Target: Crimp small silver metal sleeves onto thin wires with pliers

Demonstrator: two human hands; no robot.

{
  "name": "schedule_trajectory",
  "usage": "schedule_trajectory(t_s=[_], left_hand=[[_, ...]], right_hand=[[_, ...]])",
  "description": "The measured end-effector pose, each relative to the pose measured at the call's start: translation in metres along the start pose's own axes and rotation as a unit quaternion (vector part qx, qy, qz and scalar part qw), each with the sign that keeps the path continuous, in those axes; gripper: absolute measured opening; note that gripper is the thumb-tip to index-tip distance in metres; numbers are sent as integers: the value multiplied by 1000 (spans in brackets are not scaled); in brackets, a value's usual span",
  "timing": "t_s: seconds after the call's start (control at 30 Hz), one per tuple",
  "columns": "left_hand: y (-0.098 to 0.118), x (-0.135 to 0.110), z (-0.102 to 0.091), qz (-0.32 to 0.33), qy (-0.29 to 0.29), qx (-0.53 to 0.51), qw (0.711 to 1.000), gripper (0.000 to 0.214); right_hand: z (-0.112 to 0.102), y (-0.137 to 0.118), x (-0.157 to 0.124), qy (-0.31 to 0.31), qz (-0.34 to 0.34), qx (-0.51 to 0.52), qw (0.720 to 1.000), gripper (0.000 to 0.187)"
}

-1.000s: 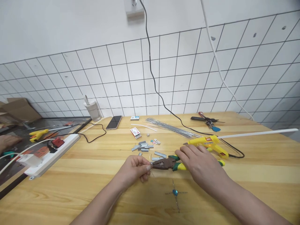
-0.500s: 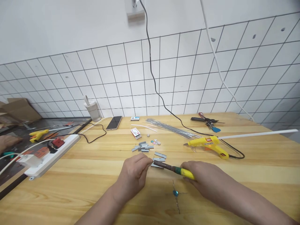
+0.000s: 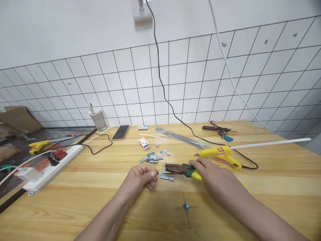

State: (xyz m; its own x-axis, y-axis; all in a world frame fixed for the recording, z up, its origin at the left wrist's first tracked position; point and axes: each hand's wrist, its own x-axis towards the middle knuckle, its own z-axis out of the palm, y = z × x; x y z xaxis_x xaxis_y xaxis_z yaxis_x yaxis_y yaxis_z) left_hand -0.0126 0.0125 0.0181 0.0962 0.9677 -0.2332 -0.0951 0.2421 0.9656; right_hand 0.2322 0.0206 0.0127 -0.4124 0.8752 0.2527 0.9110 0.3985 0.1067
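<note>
My left hand [image 3: 142, 178] is closed in a pinch on a thin piece of wire [image 3: 156, 170] just above the wooden table [image 3: 100, 187]. My right hand [image 3: 213, 177] grips the green and yellow handles of the pliers [image 3: 179, 168], whose dark jaws point left toward the wire, close to my left fingertips. A strip of staples [image 3: 167, 177] lies under the jaws. A crossed wire piece with a blue bead [image 3: 186, 207] lies on the table in front of my hands.
A yellow glue gun [image 3: 220, 153] with a white stick lies right of the pliers. Staple strips [image 3: 151, 157], a small box [image 3: 143, 143], metal rods [image 3: 183, 137], a phone [image 3: 120, 132], scissors [image 3: 217, 128] and a power strip [image 3: 50, 165] lie around.
The pliers turned from edge-on back to flat, jaws near the wire again. My right hand moved up and right along the handles. My left hand stayed pinched on the wire.
</note>
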Motion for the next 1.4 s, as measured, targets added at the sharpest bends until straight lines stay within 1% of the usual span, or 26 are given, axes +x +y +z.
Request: schedule_trajectory(t_s=[0.13, 0.23, 0.43, 0.57, 0.67, 0.77, 0.9, 1.0, 1.07, 1.1, 1.17, 1.2, 1.23, 1.27, 1.3, 1.37, 1.4], left_hand=[[-4, 1, -2, -75, -41, -95, 992, 20], [-7, 1, -1, -109, -59, -138, 983, 19], [-7, 0, 2, -113, -82, -139, 980, 19], [-8, 0, 2, -109, -103, -105, 983, 21], [-8, -1, 2, -86, -99, -71, 989, 21], [-8, -3, 4, -53, -79, -37, 995, 21], [-4, -6, 9, -15, -57, 12, 998, 24], [-2, -9, 15, 13, 0, 56, 998, 24], [-3, -10, 17, 61, 42, 105, 992, 20], [-4, -11, 17, 98, 58, 142, 983, 18], [-6, -10, 16, 185, 85, 229, 952, 17], [-8, -10, 15, 219, 93, 265, 934, 18], [-9, -8, 14, 236, 96, 286, 924, 18], [-10, -7, 13, 230, 94, 285, 926, 18], [-10, -6, 12, 204, 85, 260, 940, 17], [-9, -4, 11, 116, 55, 172, 977, 17], [-8, -3, 10, 72, 38, 126, 989, 19]], right_hand=[[3, 1, 2, 123, -23, -72, 990, 68], [5, 0, 3, 177, -50, -89, 979, 66], [3, -1, 5, 211, -85, -85, 970, 55], [1, 0, 7, 209, -102, -74, 970, 46], [1, 2, 8, 207, -102, -86, 969, 42], [0, 4, 8, 207, -98, -96, 969, 40], [2, 4, 6, 176, -93, -81, 977, 43], [4, 0, 4, 121, -61, -52, 989, 42], [3, -6, 3, 66, -41, -31, 996, 40], [2, -9, 2, 39, -34, -23, 998, 40], [0, -14, 1, -4, -23, -13, 1000, 42], [-1, -16, 1, -20, -18, -9, 1000, 42], [-2, -17, 1, -30, -12, -3, 999, 43], [-3, -17, 1, -38, -9, 6, 999, 44], [-4, -15, 1, -43, -6, 19, 999, 45], [-4, -9, 2, -45, 1, 51, 998, 49], [-3, -5, 3, -43, 5, 66, 997, 51]])
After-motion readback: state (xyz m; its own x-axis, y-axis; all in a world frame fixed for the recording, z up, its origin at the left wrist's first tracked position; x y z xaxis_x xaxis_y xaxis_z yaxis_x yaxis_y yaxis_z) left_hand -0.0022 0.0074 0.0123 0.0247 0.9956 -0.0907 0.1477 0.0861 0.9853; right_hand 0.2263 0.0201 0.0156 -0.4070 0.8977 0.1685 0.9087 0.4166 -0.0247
